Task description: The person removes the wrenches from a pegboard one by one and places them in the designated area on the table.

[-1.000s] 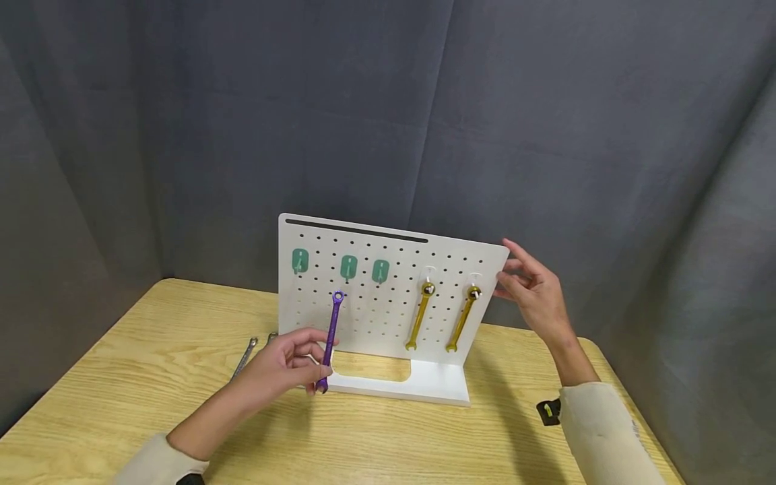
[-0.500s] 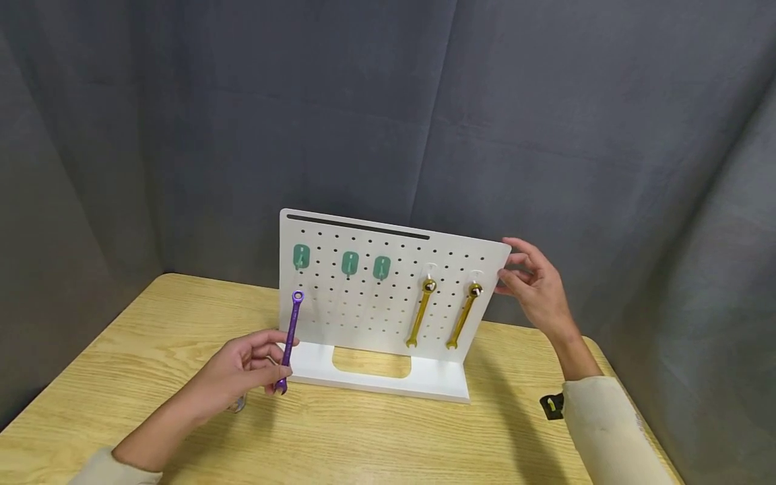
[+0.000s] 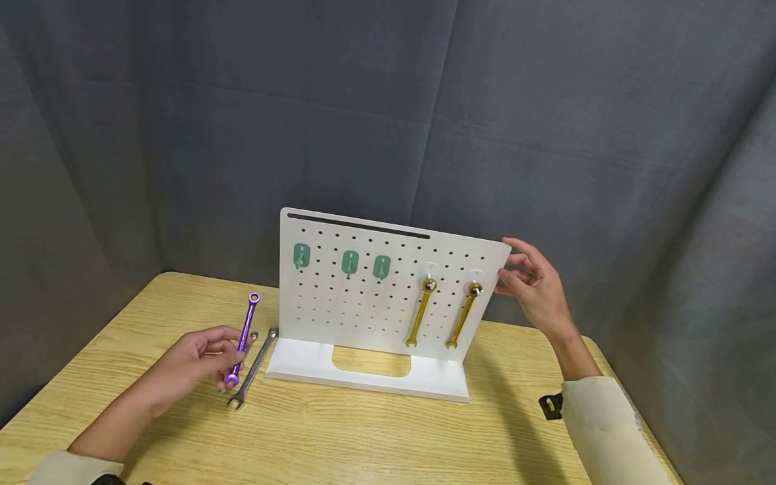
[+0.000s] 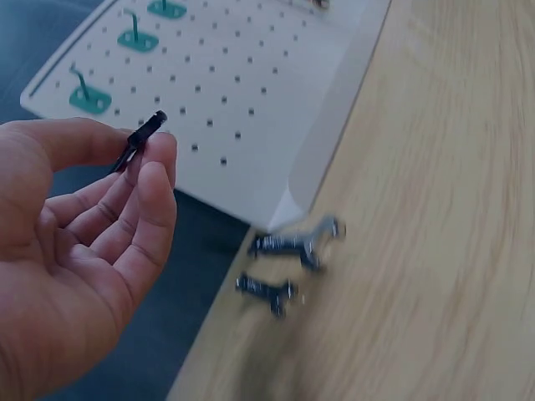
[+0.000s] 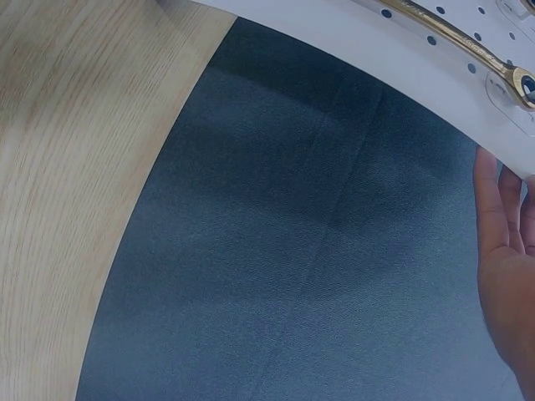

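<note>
in the head view, the left hand (image 3: 188, 364) pinches a purple wrench (image 3: 244, 337) at lower left, its ring end up. two silver wrenches (image 3: 254, 369) lie just beside it on the table (image 3: 388, 438). the right hand (image 3: 536, 293), right of centre, grips the edge of the white pegboard (image 3: 388, 323), where two gold wrenches (image 3: 420, 316) hang near three green hooks (image 3: 350, 263).

in the left wrist view, the pinched wrench looks dark at upper left; the silver pair is blurred near the centre.

in the right wrist view, fingers meet the board's edge at far right.
</note>
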